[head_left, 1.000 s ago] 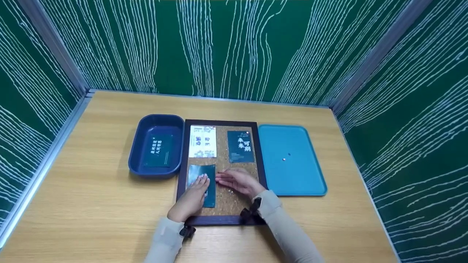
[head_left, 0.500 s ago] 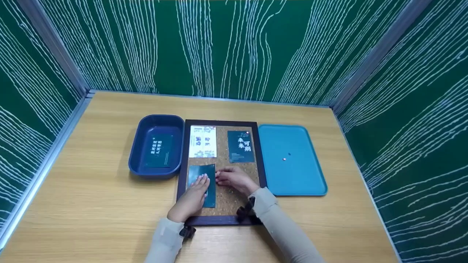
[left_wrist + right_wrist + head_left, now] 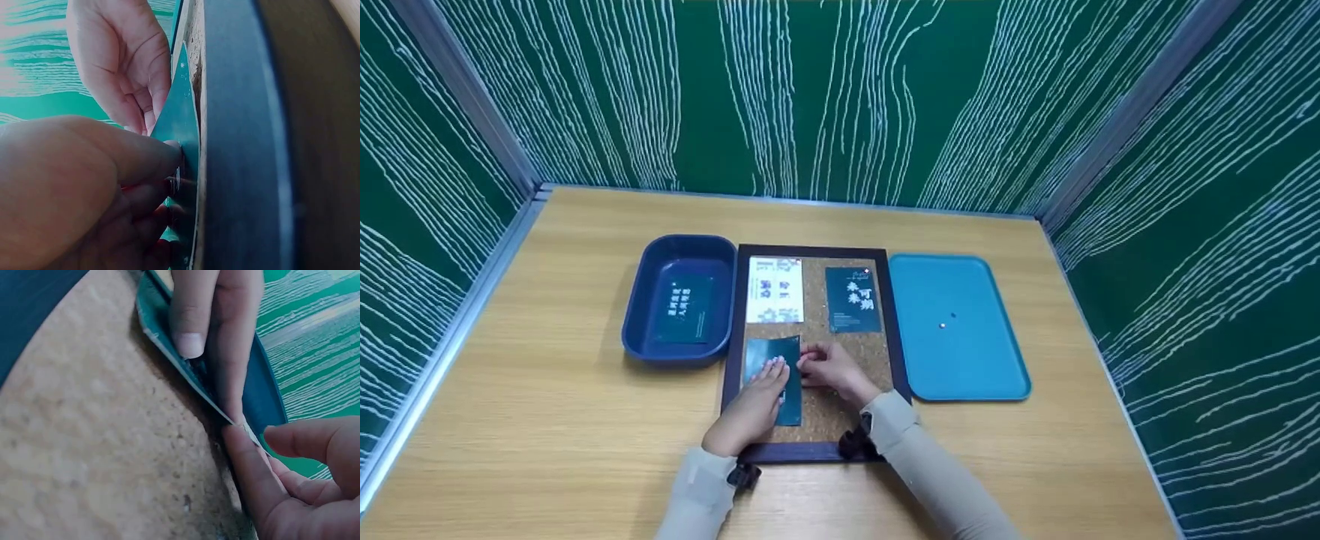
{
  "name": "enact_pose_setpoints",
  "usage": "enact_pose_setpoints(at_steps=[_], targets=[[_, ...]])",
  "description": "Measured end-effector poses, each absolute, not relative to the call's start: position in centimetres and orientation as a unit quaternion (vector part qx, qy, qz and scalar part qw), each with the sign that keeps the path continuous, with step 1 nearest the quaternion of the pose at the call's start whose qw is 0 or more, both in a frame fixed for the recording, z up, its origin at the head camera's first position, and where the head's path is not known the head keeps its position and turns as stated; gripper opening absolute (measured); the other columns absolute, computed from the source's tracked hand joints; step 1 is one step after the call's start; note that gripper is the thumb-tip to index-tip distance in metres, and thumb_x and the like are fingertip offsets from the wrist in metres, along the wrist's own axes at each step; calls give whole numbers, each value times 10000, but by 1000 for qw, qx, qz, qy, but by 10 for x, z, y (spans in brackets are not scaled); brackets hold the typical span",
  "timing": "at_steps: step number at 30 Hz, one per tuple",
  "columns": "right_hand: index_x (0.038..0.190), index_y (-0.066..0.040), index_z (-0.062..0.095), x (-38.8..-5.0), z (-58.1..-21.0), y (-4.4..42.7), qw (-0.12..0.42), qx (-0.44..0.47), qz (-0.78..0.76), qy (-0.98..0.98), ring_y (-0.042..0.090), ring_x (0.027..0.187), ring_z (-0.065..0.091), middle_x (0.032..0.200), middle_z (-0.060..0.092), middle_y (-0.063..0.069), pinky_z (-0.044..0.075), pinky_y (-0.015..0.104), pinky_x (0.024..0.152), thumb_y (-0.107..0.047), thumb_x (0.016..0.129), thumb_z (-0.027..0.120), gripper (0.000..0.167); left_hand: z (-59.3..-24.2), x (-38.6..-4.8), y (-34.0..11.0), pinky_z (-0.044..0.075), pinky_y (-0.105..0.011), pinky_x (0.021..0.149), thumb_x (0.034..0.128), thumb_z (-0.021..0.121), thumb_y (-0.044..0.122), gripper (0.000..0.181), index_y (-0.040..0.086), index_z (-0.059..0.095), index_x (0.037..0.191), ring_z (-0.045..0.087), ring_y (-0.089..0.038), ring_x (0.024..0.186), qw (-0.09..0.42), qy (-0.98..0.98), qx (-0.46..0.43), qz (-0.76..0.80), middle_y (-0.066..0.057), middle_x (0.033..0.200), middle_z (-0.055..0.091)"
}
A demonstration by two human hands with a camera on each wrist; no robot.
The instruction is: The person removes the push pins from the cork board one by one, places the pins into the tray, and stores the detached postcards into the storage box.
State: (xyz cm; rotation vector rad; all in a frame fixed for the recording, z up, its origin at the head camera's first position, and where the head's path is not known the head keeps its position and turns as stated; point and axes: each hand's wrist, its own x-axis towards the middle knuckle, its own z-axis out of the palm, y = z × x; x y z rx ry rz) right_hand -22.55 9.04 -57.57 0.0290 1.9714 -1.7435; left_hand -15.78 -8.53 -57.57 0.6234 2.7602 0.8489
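A dark green printed card (image 3: 791, 405) lies on the lower left of a framed corkboard (image 3: 847, 420). My left hand (image 3: 761, 401) rests on this card with extended fingers. At the card's right edge is my right hand (image 3: 836, 371); its thumb and fingers pinch that edge. The right wrist view has the right index finger (image 3: 253, 467) under the lifted edge and the thumb (image 3: 298, 439) above. In the left wrist view, the green card (image 3: 180, 112) bows up from the cork. A white patterned card (image 3: 776, 291) and another green card (image 3: 853, 300) lie higher on the board, each with a small pin at a top corner.
Left of the board stands a dark blue basin (image 3: 634, 315) holding one green card (image 3: 690, 307). A flat light blue tray (image 3: 967, 360) on the right bears a small pin (image 3: 942, 326) and a dark speck. Green patterned panels surround the wooden table (image 3: 540, 375).
My right hand has shifted slightly left, and its fingers have gone from extended to curled at the green card's edge. My left hand has stayed on the card.
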Motion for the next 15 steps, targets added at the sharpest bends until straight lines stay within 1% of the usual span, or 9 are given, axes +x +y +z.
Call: enact_pose_setpoints(at_steps=[7,15], targets=[[1127,75,573,-226,-578,88,235,-3,-612,756,124,709,617,871,576,60,609,300,672,7,874,648,273,-575,-159,-85,226,-547,1170,989,472,63,498,-75,337,1448,222,-403,1445,100,930,208,285,-244,1542,273],[1103,53,571,-228,-580,84,232,12,-605,761,103,649,602,808,562,28,605,287,627,45,847,648,267,-576,-159,-85,237,-533,1172,992,471,79,493,-72,349,1445,244,-392,1442,100,936,207,266,-237,1541,285]])
